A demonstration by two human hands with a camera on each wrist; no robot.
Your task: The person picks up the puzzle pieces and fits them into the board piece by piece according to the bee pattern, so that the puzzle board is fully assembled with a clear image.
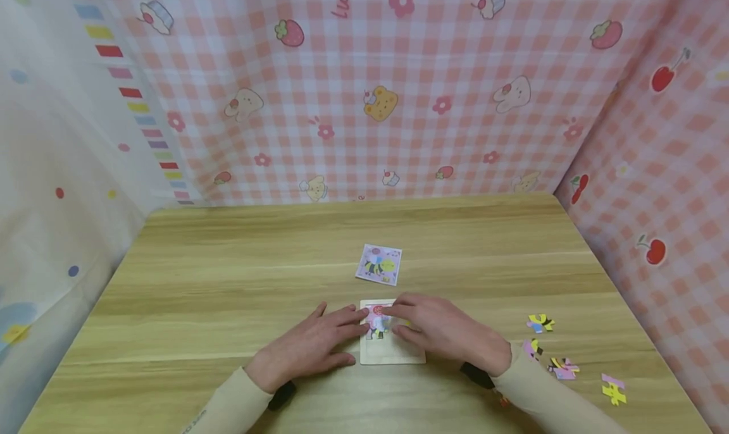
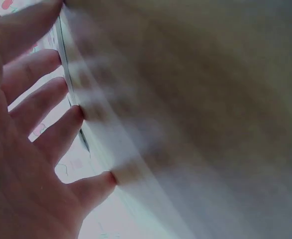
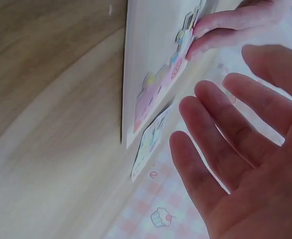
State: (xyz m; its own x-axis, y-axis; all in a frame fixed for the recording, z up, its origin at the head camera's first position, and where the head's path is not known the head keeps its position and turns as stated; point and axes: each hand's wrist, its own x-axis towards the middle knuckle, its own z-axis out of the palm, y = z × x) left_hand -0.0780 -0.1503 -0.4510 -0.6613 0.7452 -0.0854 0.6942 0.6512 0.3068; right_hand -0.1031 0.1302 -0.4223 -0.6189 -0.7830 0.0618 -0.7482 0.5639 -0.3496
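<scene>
A white square puzzle tray (image 1: 393, 357) lies on the table, with joined jigsaw pieces (image 1: 374, 328) in its upper and left part. The right wrist view shows the pink pieces (image 3: 148, 102) running along the tray's far side. My left hand (image 1: 310, 347) is spread at the tray's left edge, two fingertips resting on the pieces there. Over the upper right of the tray hovers my right hand (image 1: 444, 326), covering part of it. Its fingers (image 3: 240, 134) are loosely extended with nothing visible between them.
Beyond the tray lies a square picture card (image 1: 378, 265) showing a bee. Several loose jigsaw pieces (image 1: 564, 368) are scattered at the right, beside the right forearm. Patterned cloth (image 1: 353, 92) hangs behind the table (image 1: 228, 263) and along both sides.
</scene>
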